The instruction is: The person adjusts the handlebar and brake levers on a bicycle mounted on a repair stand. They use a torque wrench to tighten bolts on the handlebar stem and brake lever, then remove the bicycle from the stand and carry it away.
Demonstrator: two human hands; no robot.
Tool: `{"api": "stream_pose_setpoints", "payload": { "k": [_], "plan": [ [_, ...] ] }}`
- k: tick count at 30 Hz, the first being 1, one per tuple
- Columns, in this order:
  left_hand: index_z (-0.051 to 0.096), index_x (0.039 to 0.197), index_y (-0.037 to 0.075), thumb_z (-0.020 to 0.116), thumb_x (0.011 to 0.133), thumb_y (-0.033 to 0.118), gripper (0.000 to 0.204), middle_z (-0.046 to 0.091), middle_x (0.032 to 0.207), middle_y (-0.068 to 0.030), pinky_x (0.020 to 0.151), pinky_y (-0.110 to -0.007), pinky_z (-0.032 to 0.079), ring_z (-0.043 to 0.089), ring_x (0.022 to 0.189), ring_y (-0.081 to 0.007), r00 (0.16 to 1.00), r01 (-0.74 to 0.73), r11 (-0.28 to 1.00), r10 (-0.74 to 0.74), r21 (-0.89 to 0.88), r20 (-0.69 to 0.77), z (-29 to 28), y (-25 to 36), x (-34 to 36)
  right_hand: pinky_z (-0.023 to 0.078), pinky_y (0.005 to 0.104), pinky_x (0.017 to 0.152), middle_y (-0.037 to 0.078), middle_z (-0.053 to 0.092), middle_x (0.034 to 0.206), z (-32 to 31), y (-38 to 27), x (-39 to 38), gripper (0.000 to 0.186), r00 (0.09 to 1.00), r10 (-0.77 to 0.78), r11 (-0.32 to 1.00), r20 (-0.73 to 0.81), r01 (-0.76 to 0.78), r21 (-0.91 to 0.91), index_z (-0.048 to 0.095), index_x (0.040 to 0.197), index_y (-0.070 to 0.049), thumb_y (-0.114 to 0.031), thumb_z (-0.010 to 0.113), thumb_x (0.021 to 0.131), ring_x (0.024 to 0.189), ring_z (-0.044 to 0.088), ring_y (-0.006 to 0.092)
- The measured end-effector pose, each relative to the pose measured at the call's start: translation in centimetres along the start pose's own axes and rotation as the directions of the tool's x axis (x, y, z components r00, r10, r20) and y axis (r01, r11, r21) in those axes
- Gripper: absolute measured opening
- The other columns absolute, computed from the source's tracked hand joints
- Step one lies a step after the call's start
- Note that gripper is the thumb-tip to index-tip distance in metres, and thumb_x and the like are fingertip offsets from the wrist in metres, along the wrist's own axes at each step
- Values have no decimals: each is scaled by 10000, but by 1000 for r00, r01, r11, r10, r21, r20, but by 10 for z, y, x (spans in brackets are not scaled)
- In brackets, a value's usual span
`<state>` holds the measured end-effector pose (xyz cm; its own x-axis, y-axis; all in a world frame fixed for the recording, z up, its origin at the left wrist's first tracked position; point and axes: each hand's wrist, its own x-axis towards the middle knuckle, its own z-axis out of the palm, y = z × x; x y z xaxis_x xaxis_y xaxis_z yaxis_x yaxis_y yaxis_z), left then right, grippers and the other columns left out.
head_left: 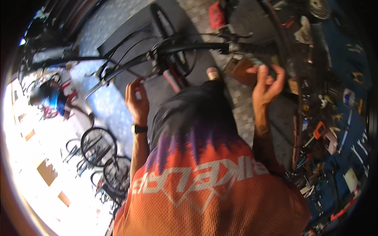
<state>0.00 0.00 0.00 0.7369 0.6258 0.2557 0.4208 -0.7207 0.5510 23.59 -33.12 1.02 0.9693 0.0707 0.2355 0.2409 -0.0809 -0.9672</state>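
The dark mat (pixel 183 19) runs partly hidden beneath the person's body. On it stands a bicycle (pixel 159 55), its rear concealed by the dark shorts (pixel 193 106); its handlebar (pixel 189 47) extends past the mat's right edge, ahead of and between both hands. Beyond that edge lies a brown box (pixel 240 72), near the right hand (pixel 265 86), raised with bent fingers around a blurred greenish patch; I cannot tell whether it grips anything. The left hand (pixel 137 96), loosely curled near the bicycle, has unclear contents.
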Motion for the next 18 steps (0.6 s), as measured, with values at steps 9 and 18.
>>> {"api": "stream_pose_setpoints", "payload": {
  "k": [9, 18],
  "plan": [
    [724, 1003, 11, 672, 1013, 141, 141, 701, 851, -97, 658, -328, 490, 604, 694, -175, 926, -14, 1000, 19, 16, -377, -43, -61, 70, 559, 510, 806, 169, 750, 1079, -238, 123, 121, 323, 964, -58, 228, -260, -241, -943, 666, 1278, -181, -371, 665, 1018, 997, 732, 375],
    [728, 857, 19, 604, 1045, 461, 495, 680, 687, -48, 614, -335, 479, 596, 621, -130, 930, 338, 941, -339, -32, -140, -90, -176, 140, 545, 470, 768, 214, 718, 945, -24, 51, 113, 443, 900, -181, 588, 396, 422, -690, 727, 1035, -12, -433, 587, 1054, 904, 702, 396]
  ]
}}
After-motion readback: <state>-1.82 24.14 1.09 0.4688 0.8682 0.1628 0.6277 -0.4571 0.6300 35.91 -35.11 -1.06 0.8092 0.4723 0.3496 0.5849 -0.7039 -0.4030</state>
